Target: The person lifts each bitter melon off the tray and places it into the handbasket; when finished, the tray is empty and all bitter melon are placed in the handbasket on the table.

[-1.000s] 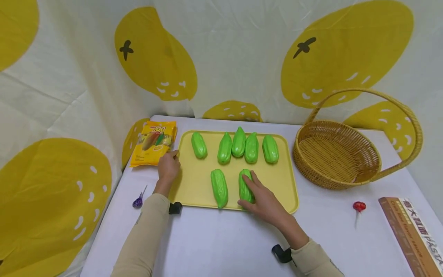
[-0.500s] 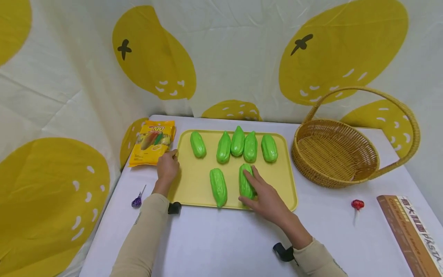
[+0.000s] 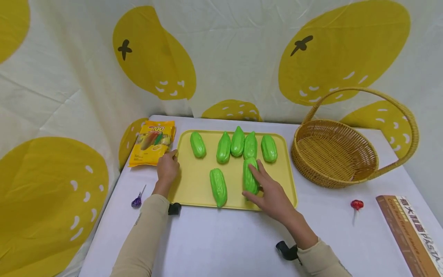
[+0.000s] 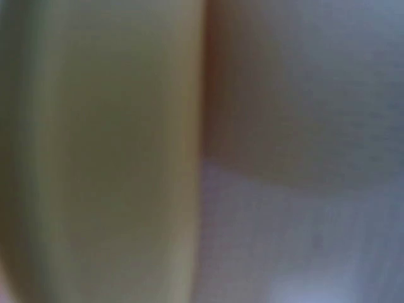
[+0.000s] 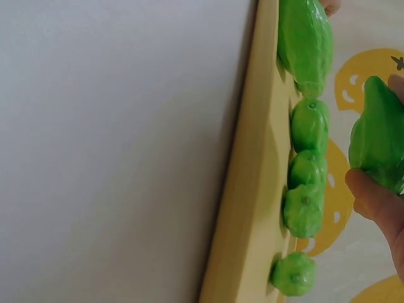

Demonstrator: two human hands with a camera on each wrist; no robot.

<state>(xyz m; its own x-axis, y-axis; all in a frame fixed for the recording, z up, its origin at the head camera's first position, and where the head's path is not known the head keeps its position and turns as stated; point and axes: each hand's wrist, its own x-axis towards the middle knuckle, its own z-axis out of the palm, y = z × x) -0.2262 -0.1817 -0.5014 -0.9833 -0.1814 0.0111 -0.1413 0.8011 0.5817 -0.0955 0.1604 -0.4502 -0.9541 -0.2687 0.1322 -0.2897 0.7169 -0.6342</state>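
In the head view a yellow tray [image 3: 192, 182] lies on the white table. My left hand [image 3: 168, 168] grips its left rim with curled fingers; the left wrist view shows only a blurred tray edge [image 4: 126, 151]. My right hand [image 3: 275, 196] holds a knobbly green bitter melon [image 3: 250, 177] between thumb and fingers, raised over the right front part of the tray. In the right wrist view the held bitter melon [image 5: 379, 139] is apart from the others. Another bitter melon [image 3: 218, 187] lies front middle, and several more [image 3: 237, 143] form a row along the back.
A wicker basket [image 3: 300, 165] with a tall handle stands right of the tray. A yellow candy bag [image 3: 152, 143] touches or nearly touches the left hand. A purple lollipop [image 3: 136, 201], a red lollipop [image 3: 357, 205] and a pasta box [image 3: 408, 231] lie on the table.
My right hand has carried the bitter melon away from the tray's front edge, toward the back row and slightly right. My left hand has stayed at the tray's rim.
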